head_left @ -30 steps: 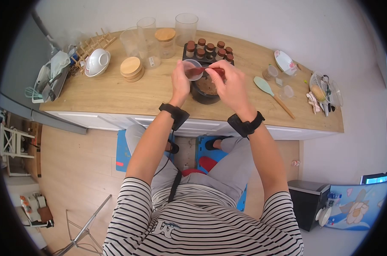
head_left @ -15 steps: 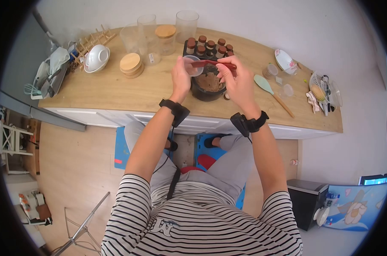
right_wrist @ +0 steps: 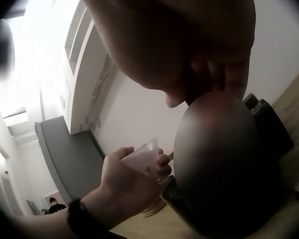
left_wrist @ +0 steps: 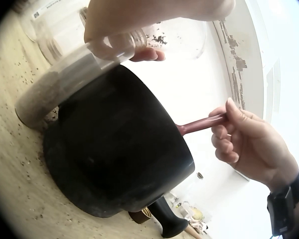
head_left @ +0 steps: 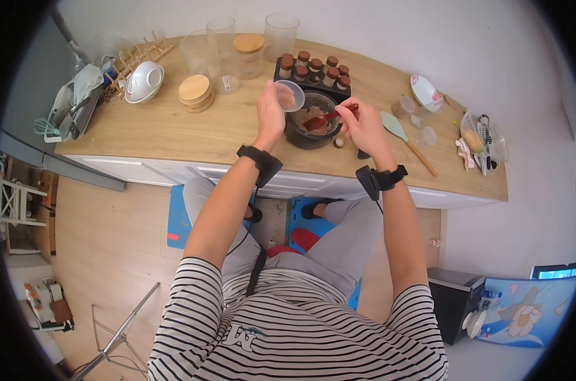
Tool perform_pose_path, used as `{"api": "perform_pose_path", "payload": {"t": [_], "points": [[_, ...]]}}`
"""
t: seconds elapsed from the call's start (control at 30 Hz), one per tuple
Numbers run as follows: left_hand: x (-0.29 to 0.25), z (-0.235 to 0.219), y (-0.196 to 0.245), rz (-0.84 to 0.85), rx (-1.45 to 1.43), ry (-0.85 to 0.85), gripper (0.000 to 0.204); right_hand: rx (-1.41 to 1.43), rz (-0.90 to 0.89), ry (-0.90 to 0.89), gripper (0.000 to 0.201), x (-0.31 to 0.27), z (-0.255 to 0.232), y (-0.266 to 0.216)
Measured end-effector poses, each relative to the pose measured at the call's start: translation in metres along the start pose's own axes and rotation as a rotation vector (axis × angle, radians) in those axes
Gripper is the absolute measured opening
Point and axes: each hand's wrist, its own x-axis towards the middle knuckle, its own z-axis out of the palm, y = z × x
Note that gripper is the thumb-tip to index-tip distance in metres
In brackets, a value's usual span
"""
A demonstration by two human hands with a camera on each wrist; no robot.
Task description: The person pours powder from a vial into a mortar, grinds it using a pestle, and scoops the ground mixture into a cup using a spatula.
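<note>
1 wood ctr (head_left: 231, 130) by pale wall (head_left: 377, 35), blk pot (left_wrist: 119, 144) atop, L grip (head_left: 272, 115) round clear cup (head_left: 291, 96), R grip (head_left: 365, 129) round spatula (head_left: 321, 120)

Upright black pot (head_left: 307, 141) on counter (head_left: 231, 127) is part-filled with brown mix (head_left: 302, 115), red spatula (head_left: 326, 117) slanted into it, translucent cup (head_left: 290, 95) held near rim.

The dark-red spatula (head_left: 329, 117) in the right hand (head_left: 367, 130) has left the clear plastic cup (head_left: 290, 96) in the left hand (head_left: 271, 117); its blade now slants down into brown mash inside the round black pot (head_left: 307, 141), to the left of the grip. The right hand has drawn away rightward, uncovering a short black handle (head_left: 363, 154) just below its grip.
</note>
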Motion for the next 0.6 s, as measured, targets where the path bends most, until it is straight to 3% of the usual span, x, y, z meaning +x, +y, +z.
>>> {"api": "perform_pose_path", "payload": {"t": [0.07,0.17,0.23,0.3,0.43,0.5,0.6], "points": [[0.002,0.000,0.000,0.005,-0.001,-0.007,0.058,-0.062,-0.033,0.027,0.021,0.005,0.003,0.000],[0.001,0.000,-0.003,-0.007,-0.029,-0.001,0.057,0.090,0.018,0.163,0.022,0.010,0.008,-0.007],[0.002,0.000,-0.005,-0.008,-0.030,-0.011,0.057,0.163,0.045,0.017,0.023,0.010,0.017,-0.010],[0.002,0.000,-0.003,-0.006,-0.031,-0.012,0.056,0.054,0.035,-0.017,0.023,0.011,0.018,-0.007],[0.002,-0.001,-0.001,0.005,-0.019,-0.010,0.056,-0.109,0.013,0.092,0.020,0.014,-0.001,-0.011],[0.001,-0.001,0.002,-0.001,-0.017,-0.008,0.057,0.043,0.016,0.003,0.018,0.013,-0.018,-0.017],[-0.002,0.001,0.004,0.021,0.013,0.005,0.057,-0.074,-0.020,-0.170,0.014,0.014,-0.025,-0.017]]}}
